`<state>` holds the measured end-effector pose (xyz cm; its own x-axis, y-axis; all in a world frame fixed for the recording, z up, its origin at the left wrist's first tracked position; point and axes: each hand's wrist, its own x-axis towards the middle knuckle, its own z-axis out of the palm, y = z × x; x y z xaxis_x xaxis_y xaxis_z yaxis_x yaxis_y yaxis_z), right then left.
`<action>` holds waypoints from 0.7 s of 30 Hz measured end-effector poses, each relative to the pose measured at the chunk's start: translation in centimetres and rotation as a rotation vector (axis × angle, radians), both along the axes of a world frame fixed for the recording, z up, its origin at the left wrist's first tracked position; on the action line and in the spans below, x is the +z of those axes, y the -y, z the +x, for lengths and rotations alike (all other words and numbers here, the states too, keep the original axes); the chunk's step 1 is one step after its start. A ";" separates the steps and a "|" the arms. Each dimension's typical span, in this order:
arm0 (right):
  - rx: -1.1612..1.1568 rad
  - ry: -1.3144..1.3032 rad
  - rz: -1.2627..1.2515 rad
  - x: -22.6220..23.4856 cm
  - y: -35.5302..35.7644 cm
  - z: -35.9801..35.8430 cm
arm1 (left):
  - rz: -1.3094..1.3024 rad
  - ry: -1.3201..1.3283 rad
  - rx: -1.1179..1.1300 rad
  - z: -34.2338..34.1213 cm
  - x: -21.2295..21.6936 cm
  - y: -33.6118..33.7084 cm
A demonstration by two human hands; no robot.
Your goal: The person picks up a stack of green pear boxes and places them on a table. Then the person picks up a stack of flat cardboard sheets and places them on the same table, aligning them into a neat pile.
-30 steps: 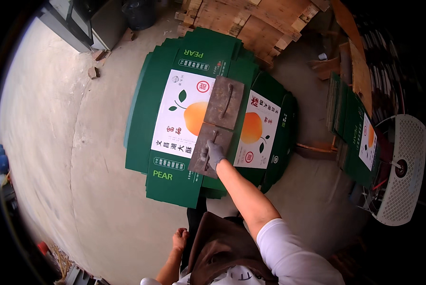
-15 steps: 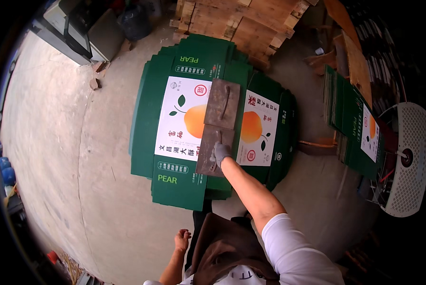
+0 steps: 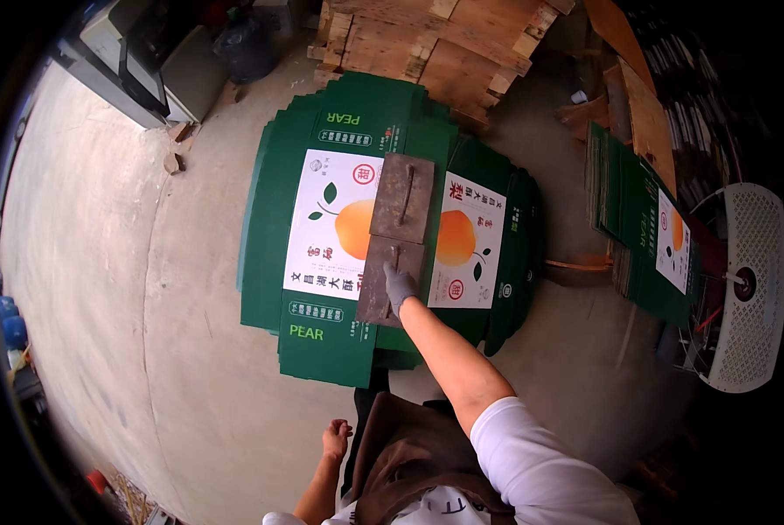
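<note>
A stack of flattened green cartons (image 3: pixel 322 229) with white panels showing an orange pear lies on the concrete floor in front of me. Two rusty metal plates rest on top of it, end to end: the far plate (image 3: pixel 402 198) and the near plate (image 3: pixel 375 290). Each has a bar handle along its middle. My right hand (image 3: pixel 399 286), in a grey glove, reaches forward and grips the handle of the near plate. My left hand (image 3: pixel 335 437) is bare and hangs at my side, fingers loose, holding nothing.
Wooden pallets (image 3: pixel 427 44) are piled behind the cartons. A second stack of green cartons (image 3: pixel 641 223) stands at the right beside a white fan (image 3: pixel 746 289). A grey machine (image 3: pixel 138 61) and a dark bag (image 3: pixel 247 48) sit at the upper left.
My head has shifted, so the cartons sit lower and further right in view. My right hand stays on the near plate's handle; the plates have not visibly moved.
</note>
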<state>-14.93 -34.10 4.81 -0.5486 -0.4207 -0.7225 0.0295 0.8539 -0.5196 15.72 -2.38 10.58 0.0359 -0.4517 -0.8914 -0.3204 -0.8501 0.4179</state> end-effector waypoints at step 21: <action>0.338 -0.023 0.155 19.1 -73.2 -31.0 | -0.120 0.335 -1.065 -13.5 -3.6 5.1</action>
